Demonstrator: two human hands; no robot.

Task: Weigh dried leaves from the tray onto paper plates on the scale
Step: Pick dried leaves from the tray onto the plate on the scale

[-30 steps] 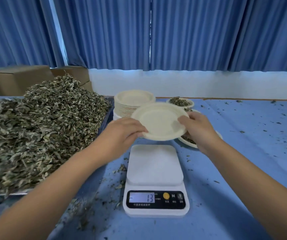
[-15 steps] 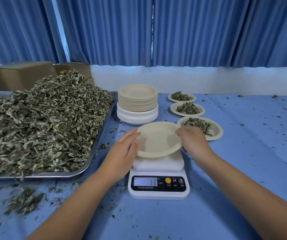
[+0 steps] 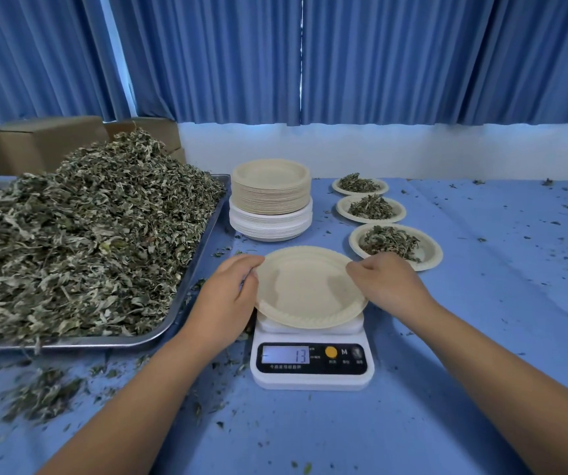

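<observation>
An empty beige paper plate (image 3: pixel 310 289) lies on the platform of the white digital scale (image 3: pixel 313 375), whose display reads 13. My left hand (image 3: pixel 227 296) holds the plate's left rim, thumb on top. My right hand (image 3: pixel 385 282) pinches the right rim with curled fingers. A big heap of dried leaves (image 3: pixel 80 241) fills the metal tray (image 3: pixel 159 337) to the left of the scale.
A tall stack of empty paper plates (image 3: pixel 270 197) stands behind the scale. Three plates with leaf portions sit in a row at the right, the nearest (image 3: pixel 428 260) just behind my right hand. Cardboard boxes (image 3: pixel 35 142) stand behind the tray. Leaf crumbs litter the blue tablecloth (image 3: pixel 481 337).
Both hands brought the empty plate down from in front of the stack onto the scale platform. The display still reads 13.
</observation>
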